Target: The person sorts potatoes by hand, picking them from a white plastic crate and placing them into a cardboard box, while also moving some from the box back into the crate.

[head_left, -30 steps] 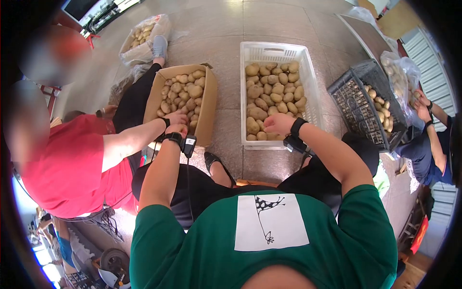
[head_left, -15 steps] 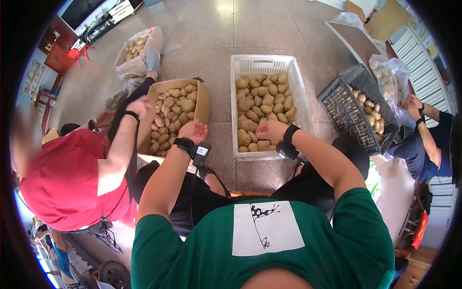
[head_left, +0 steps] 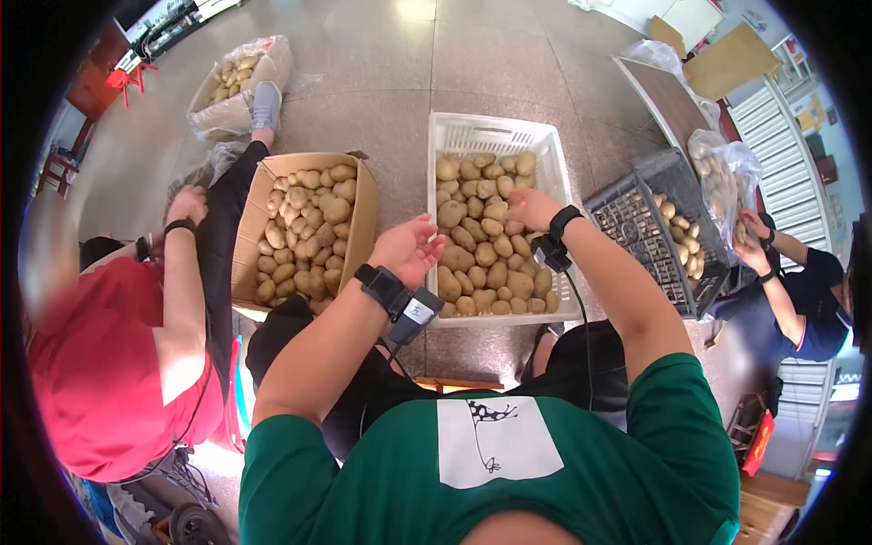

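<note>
A white plastic crate full of potatoes stands in front of me. My right hand reaches over its upper right part, fingertips down at the potatoes; whether it grips one is hidden. My left hand hovers by the crate's left edge, palm turned up, fingers apart and slightly curled, nothing in it. To the left is a cardboard box also filled with potatoes. Both my wrists carry black straps with small devices.
At the left, a person in red has a hand near plastic bags. A bag-lined box of potatoes lies beyond. On the right are a black crate with potatoes and another person handling a clear bag.
My right hand has moved up and away from me over the crate. My left hand has shifted right, towards the crate. The person in red has drawn a hand back from the cardboard box.
</note>
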Tool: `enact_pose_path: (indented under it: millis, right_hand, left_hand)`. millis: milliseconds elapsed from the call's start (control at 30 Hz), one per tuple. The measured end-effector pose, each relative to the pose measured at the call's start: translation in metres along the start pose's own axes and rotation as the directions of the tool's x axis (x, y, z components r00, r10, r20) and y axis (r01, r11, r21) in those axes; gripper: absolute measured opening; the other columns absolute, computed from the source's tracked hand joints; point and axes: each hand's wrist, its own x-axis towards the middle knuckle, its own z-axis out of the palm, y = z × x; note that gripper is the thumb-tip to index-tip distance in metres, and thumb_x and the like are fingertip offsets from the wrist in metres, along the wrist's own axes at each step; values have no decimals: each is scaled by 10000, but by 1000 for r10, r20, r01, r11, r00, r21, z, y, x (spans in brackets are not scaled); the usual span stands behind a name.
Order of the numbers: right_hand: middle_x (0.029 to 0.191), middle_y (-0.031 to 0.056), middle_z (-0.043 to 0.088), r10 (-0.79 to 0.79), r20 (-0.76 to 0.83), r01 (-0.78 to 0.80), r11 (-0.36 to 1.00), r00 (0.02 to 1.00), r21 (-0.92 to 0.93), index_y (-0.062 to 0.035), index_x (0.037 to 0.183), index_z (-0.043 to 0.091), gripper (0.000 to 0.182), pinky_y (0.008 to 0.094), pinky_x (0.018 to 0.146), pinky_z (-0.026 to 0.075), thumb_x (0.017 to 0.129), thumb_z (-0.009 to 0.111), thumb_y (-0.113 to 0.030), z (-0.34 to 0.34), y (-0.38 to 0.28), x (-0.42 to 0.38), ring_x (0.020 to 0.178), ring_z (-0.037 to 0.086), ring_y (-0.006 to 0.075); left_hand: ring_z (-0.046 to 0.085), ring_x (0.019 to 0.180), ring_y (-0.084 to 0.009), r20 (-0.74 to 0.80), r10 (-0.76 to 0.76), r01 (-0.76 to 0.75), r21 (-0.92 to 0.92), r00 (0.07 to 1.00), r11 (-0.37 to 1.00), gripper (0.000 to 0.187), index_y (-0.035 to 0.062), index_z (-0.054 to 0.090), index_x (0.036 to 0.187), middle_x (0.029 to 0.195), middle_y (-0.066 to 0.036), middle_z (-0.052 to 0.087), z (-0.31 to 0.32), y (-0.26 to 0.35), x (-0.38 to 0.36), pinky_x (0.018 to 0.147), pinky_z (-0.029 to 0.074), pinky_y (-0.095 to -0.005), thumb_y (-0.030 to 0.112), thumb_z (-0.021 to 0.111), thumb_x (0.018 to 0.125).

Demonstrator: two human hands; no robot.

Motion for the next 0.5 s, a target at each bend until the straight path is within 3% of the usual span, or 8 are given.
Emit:
enact_pose_path:
  millis: [67, 200, 267, 400, 433, 500]
  right_hand:
    - [1025, 194, 551, 156, 37, -160, 978, 987, 136, -6, 1163, 425, 556, 346, 749, 445, 700, 622, -246, -1, 1, 13, 876, 566, 270]
    - [1061, 196, 532, 123, 32, -125, 990, 992, 66, -12, 1217, 363, 618, 345, 767, 443, 706, 625, -242, 4, 7, 47, 918, 549, 273]
    - [1067, 200, 527, 151, 59, -158, 977, 987, 146, -34, 1232, 356, 632, 340, 788, 437, 709, 629, -262, 6, 7, 64, 932, 539, 280]
    - [1212, 205, 400, 157, 81, -159, 987, 984, 18, -69, 1259, 330, 685, 347, 856, 408, 692, 642, -294, 34, 23, 108, 1045, 467, 298]
    - [1265, 203, 321, 185, 99, -185, 983, 978, -9, -81, 1267, 316, 729, 365, 893, 385, 668, 658, -315, 45, 29, 118, 1107, 402, 317]
    - [1256, 208, 340, 199, 118, -200, 980, 973, -1, -81, 1278, 295, 754, 363, 913, 364, 655, 663, -294, 60, 28, 129, 1128, 379, 321]
  left_hand:
    - [469, 831, -186, -7, -6, 6, 8, 1000, 1000, 299, 57, 394, 1133, 932, -78, 471, 1, 0, 3, 751, 434, -305, 93, 460, 844]
    - [477, 828, -184, 27, -42, 43, -51, 999, 998, 294, 56, 400, 1124, 921, -77, 486, -3, 4, 5, 760, 428, -295, 86, 461, 839]
    - [479, 835, -186, -13, -59, 59, -45, 998, 997, 283, 54, 412, 1112, 929, -71, 489, -3, 8, 4, 762, 428, -294, 89, 464, 836]
    - [479, 854, -186, -49, -7, 4, -47, 999, 999, 280, 53, 423, 1104, 961, -68, 495, -5, 13, 9, 772, 423, -297, 103, 468, 832]
    - [479, 854, -186, -60, -11, 8, -56, 998, 998, 280, 53, 423, 1104, 961, -68, 495, -6, 13, 10, 772, 423, -297, 103, 468, 832]
    - [483, 861, -184, -37, -20, 17, -63, 999, 998, 278, 55, 426, 1098, 974, -65, 497, -8, 14, 14, 775, 421, -293, 108, 473, 829]
